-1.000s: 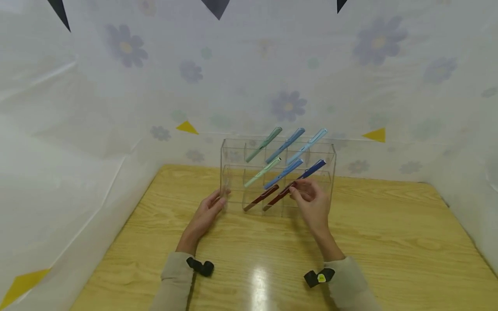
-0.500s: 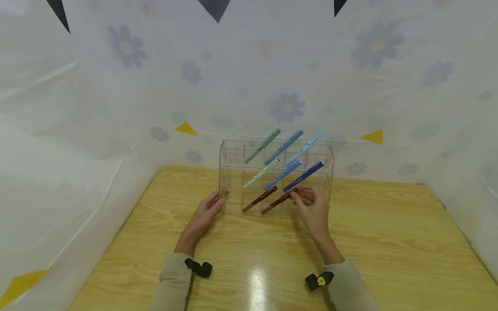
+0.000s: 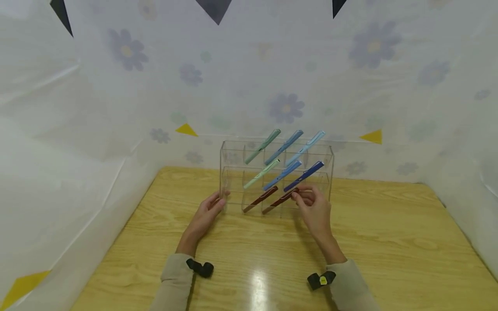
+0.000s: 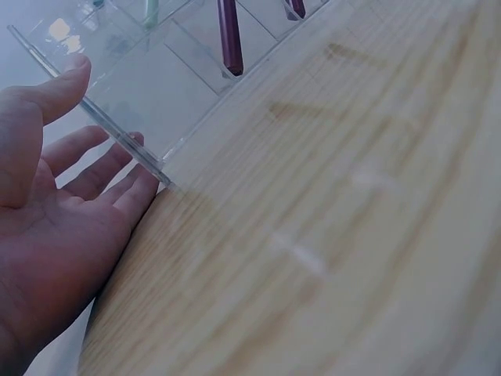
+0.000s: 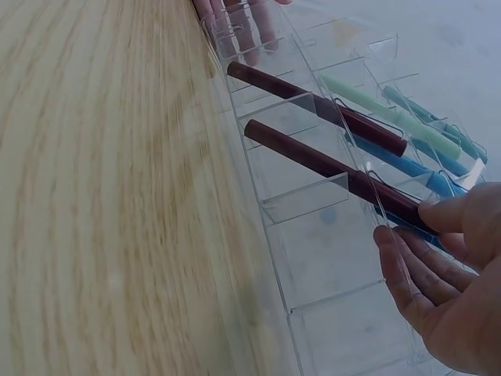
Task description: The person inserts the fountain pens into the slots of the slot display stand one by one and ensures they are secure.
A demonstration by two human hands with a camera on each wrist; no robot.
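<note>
A clear acrylic pen holder (image 3: 233, 198) with stepped compartments stands on the table. My left hand (image 3: 205, 214) grips its left side wall, the thumb on one face and the fingers on the other, as the left wrist view shows. At the lower right of the pens, my right hand (image 3: 316, 211) pinches the upper end of a dark red pen (image 5: 313, 160), which leans in a front-row compartment. Left of it leans another dark red pen (image 3: 260, 199). Behind are a pale green pen (image 3: 261, 173), a blue pen (image 3: 282, 175) and a dark blue pen (image 3: 303, 176).
In the back row lean a dark green pen (image 3: 263, 146), a steel-blue pen (image 3: 284, 147) and a light blue pen (image 3: 305, 148). The wooden table (image 3: 389, 242) meets a white flowered sheet (image 3: 241, 82) behind the holder.
Since a second ago, my right hand has lowered slightly with the upper end of the dark red pen, uncovering the lower part of the dark blue pen. My left hand stays at the holder's side.
</note>
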